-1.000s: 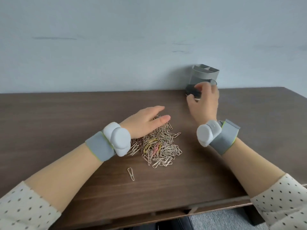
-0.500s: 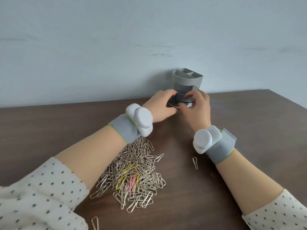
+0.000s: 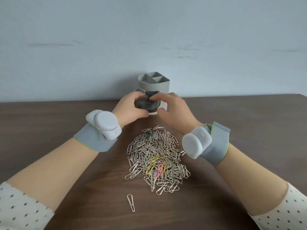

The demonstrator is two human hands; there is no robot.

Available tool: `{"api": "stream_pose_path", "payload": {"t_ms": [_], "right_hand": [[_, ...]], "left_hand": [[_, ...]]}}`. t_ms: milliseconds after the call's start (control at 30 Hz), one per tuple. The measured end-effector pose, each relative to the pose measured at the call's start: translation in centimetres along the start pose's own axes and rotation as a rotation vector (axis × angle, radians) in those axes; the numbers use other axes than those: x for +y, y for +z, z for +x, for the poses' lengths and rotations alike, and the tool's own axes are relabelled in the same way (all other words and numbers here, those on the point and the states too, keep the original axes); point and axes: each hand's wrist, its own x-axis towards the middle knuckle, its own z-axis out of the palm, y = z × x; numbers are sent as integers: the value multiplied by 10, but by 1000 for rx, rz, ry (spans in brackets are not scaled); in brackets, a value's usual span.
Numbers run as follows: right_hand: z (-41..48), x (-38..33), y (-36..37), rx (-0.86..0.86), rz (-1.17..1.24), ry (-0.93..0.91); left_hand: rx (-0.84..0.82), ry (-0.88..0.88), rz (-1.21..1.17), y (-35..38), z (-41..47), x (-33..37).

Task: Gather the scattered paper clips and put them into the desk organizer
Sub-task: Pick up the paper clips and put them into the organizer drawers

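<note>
A grey desk organizer (image 3: 154, 84) with several open compartments on top stands at the back of the table against the wall. Its dark translucent front drawer (image 3: 146, 103) sits at the base. My left hand (image 3: 131, 108) grips the drawer's left side, and my right hand (image 3: 172, 107) holds its right side with fingertips on top. A heap of paper clips (image 3: 156, 156), mostly silver with a yellow, a pink and a green one, lies on the table between my wrists. One single clip (image 3: 130, 202) lies apart, nearer to me.
The brown wooden table (image 3: 49, 123) reaches to a pale blue-grey wall. Both wrists carry grey bands with white sensor pods. The table's right edge shows at the far right.
My left hand left the clip heap and joined my right hand on the organizer's drawer. The organizer now stands nearer the middle of the table, right behind the heap.
</note>
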Motion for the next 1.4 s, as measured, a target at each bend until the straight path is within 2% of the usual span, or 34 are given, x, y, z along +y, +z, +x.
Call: {"api": "stream_pose_path", "payload": {"t_ms": [100, 200, 267, 333, 367, 500, 600, 733, 833, 900, 1000, 1133, 1267, 1333, 1400], "right_hand": [[-8, -10, 0, -113, 28, -18], [-17, -9, -15, -164, -4, 60], [-19, 3, -37, -150, -165, 131], [-34, 18, -61, -202, -370, 254], [-42, 24, -71, -244, -444, 318], [-74, 34, -91, -319, -419, 557], [-88, 34, -89, -328, -258, 647], [-87, 17, -68, -330, -246, 578], [-79, 0, -46, -375, -112, 545], [-72, -13, -30, -412, -43, 502], [-63, -31, -11, -444, -22, 440], [-59, -32, -11, -498, 21, 396], [-54, -23, -19, -403, -192, 96], [-54, -19, -17, -534, -207, -15], [-60, -16, -8, -642, -237, -70]], "left_hand": [[11, -72, -31, -14, -14, -9], [36, -144, 2, -22, -30, -11], [192, -153, 122, -25, -41, -10], [346, -52, 180, -19, -62, -2], [364, 13, 180, -14, -72, 4], [115, 154, 237, 12, -100, 30], [-87, 124, 397, 15, -111, 42], [-252, 35, 523, 3, -128, 46], [-473, -167, 398, -4, -144, 46], [-555, -251, 308, -8, -151, 46], [-516, -221, 233, -12, -150, 43], [-469, -49, 332, -19, -136, 36], [-384, 79, 381, -25, -118, 24], [-317, 111, 440, -29, -109, 17], [-362, 58, 517, -34, -102, 11]]}}
